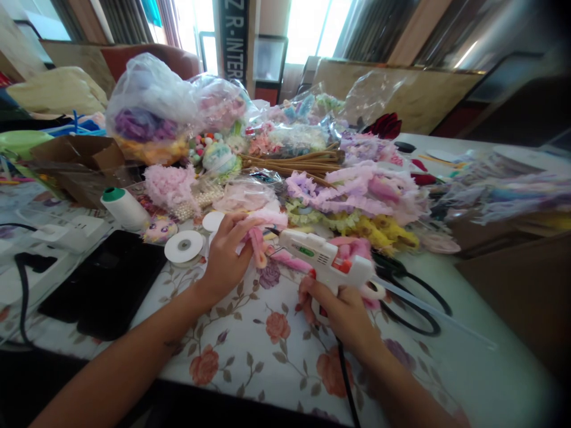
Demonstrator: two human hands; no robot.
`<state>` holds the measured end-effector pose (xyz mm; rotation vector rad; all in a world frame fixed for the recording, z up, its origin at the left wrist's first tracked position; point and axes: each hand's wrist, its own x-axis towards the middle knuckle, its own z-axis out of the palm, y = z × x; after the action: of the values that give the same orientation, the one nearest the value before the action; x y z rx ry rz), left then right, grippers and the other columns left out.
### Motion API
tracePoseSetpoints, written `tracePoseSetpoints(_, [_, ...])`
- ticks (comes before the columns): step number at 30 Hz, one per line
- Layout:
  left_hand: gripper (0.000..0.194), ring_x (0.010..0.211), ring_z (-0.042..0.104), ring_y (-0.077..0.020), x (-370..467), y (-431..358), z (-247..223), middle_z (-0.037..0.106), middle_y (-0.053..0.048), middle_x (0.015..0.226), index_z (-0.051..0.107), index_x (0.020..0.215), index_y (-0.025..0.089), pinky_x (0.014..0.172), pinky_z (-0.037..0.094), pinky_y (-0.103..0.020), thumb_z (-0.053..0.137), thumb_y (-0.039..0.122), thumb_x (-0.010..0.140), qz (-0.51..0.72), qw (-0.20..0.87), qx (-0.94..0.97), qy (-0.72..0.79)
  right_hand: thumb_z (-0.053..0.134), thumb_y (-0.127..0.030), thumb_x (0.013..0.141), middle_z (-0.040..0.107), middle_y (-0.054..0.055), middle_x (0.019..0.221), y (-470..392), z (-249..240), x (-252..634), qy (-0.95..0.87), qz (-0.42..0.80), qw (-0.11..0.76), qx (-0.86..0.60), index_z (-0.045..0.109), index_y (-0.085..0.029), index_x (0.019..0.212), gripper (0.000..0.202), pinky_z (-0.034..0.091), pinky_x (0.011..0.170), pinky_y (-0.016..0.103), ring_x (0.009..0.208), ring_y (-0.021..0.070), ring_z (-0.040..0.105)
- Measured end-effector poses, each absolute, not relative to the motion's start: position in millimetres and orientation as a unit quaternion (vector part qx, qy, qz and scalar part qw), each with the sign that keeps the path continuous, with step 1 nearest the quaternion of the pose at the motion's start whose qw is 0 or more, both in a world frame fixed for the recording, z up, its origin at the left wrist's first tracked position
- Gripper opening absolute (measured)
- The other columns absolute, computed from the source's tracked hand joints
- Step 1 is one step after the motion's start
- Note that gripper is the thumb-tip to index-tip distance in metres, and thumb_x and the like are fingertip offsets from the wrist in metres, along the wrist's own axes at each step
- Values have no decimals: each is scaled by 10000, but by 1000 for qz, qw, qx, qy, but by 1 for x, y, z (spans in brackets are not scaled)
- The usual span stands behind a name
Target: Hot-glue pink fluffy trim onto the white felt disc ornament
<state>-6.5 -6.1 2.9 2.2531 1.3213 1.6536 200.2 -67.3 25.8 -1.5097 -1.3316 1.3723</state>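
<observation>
A white hot glue gun (330, 258) is in my right hand (341, 306), its fingers wrapped round the handle. Its dark nozzle points left at pink fuzzy material, and a long clear glue stick (437, 312) sticks out of its rear. My left hand (229, 255) is closed on a pink fuzzy strip (257, 245), close to the nozzle. More of the pink material (292, 260) lies beneath the gun. Just left of my left hand, a white ribbon spool (183, 246) rests on the flowered tablecloth (241, 356).
Dark phones (111, 285) and a white power strip (27, 285) lie at left, near a thread cone (125, 208). Bagged trims and brown stems (289, 163) are heaped behind. Black-handled scissors (414, 297) and a cardboard box (513, 267) are at right. A black cord hangs below the gun.
</observation>
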Motion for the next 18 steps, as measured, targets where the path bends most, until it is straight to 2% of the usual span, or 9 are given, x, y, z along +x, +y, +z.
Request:
tracePoseSetpoints(6, [281, 1066, 581, -197, -7, -6, 3, 588, -54, 1098, 625, 1142, 255, 934, 506, -373, 550, 151, 892, 529, 23, 726, 439, 556, -432, 849, 582, 1, 462, -68, 23, 200, -516, 531, 352, -572, 593, -199, 623, 327, 392, 498, 257, 454, 133, 504])
tracePoseSetpoints(18, [317, 1073, 580, -194, -7, -7, 4, 586, -48, 1103, 622, 1140, 251, 934, 501, -353, 553, 100, 870, 531, 22, 725, 437, 569, -414, 849, 579, -5, 450, -68, 24, 200, -512, 528, 359, -575, 595, -198, 620, 315, 390, 505, 252, 456, 124, 496])
